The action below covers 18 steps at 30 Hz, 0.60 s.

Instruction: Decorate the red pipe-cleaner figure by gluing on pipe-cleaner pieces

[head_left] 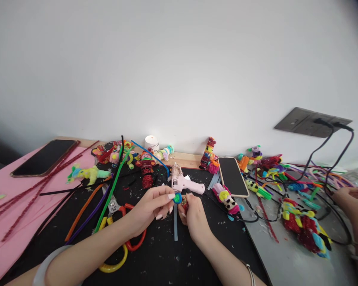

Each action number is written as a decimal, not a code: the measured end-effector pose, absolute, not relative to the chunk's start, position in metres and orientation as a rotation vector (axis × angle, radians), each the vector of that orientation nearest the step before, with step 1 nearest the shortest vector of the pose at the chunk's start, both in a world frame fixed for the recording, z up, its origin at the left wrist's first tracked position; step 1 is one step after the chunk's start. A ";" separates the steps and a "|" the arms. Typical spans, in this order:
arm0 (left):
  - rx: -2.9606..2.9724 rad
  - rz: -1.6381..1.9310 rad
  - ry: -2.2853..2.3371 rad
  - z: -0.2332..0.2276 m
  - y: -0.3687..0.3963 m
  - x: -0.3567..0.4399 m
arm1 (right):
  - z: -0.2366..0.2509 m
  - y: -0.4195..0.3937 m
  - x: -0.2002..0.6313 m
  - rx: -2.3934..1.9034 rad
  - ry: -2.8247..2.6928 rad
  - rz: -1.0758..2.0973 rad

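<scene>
Beside a pink sheet's red fuzzy stems, scissors [113, 205] with red and yellow handles are lying below the left forearm. The left hand [156, 204] is pinching a blue-and-green coil [177, 198] between thumb and fingers, above the dark mat. Behind it, a pale glue gun [192, 186] is resting on the desk. The right hand [194, 214] is gripping a small reddish piece [184, 203], partly hidden, just beside the coil. Farther right, a white-edged phone [233, 174] is lying near fuzzy figures; another person's hand [349, 204] is showing at the edge.
</scene>
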State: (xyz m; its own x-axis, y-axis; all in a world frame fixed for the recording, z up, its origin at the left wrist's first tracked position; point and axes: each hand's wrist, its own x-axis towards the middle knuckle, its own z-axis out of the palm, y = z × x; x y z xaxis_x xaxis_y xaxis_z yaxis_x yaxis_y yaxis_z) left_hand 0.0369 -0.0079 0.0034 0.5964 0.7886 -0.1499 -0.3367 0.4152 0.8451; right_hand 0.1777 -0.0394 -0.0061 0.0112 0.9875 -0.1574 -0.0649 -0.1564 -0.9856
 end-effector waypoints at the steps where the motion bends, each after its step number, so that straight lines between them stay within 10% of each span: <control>1: 0.878 0.763 0.601 0.004 -0.008 0.037 | -0.007 -0.039 0.178 -1.276 -1.052 1.356; 18: 0.872 0.763 0.603 0.004 -0.008 0.038 | -0.010 -0.040 0.179 -1.284 -1.177 1.279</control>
